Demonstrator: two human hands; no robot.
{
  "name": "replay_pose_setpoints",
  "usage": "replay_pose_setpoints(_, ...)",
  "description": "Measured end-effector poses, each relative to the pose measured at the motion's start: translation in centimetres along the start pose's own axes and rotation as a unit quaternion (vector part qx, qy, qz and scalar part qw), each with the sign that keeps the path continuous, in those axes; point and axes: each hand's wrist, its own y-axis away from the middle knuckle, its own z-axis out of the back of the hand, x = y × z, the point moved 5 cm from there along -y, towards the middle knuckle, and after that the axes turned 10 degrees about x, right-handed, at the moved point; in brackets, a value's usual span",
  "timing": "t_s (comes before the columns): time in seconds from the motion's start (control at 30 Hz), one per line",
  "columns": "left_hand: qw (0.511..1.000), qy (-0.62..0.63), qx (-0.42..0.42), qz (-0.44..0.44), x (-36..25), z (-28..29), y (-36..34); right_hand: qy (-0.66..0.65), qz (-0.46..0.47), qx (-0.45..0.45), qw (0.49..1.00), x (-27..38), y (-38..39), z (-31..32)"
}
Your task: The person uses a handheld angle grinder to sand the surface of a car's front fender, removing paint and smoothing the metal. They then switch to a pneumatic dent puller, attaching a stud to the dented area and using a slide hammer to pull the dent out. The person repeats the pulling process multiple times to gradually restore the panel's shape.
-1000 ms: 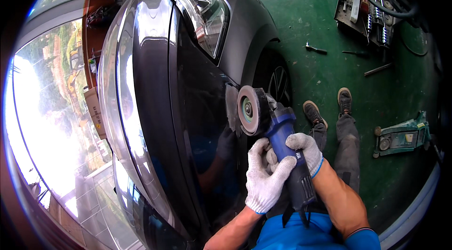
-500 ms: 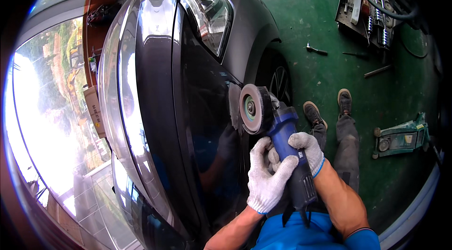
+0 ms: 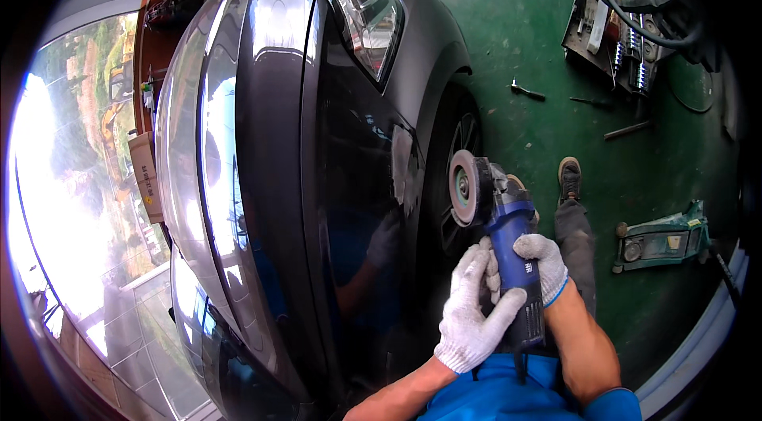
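Note:
A blue and black angle grinder (image 3: 514,222) with a worn sanding disc (image 3: 463,188) is in front of me, its disc end pointing away. My right hand (image 3: 542,258), in a white knit glove, grips its body from the right. My left hand (image 3: 476,314), gloved too, cups the body from the left, its thumb lying against the black rear part; some fingers are hidden beneath. Left of the disc, apart from it, a dull grey scuffed patch (image 3: 402,163) shows on the corner of the dark car (image 3: 274,127), near the wheel (image 3: 460,135).
A headlight (image 3: 373,28) sits beyond the patch. On the green floor lie a ratchet (image 3: 527,92) and metal bars (image 3: 628,130). A tool tray (image 3: 587,52) stands at far right, a green floor jack (image 3: 663,240) nearer. A cardboard box (image 3: 144,175) leans beyond the car.
The grinder and both hands have moved right and slightly toward me. Its disc, earlier beside the scuffed patch, is now farther from it, uncovering more of the patch.

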Motion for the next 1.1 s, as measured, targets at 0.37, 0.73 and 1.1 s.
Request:
replay_pose_setpoints(0.37,0.975,-0.171,0.023,-0.138,0.2,-3.6,4.3,0.263,0.078,-0.167,0.947,2.7,3.3,-0.7)
replay_pose_setpoints(0.73,0.958,-0.239,-0.118,-0.103,2.8,-8.4,6.4,-0.012,-0.109,0.096,0.989,-0.1,1.4,2.3)
replay_pose_setpoints(1.1,0.934,-0.341,0.023,-0.099,5.0,-11.7,6.5,0.312,0.001,-0.134,0.94,2.5,5.4,7.6)
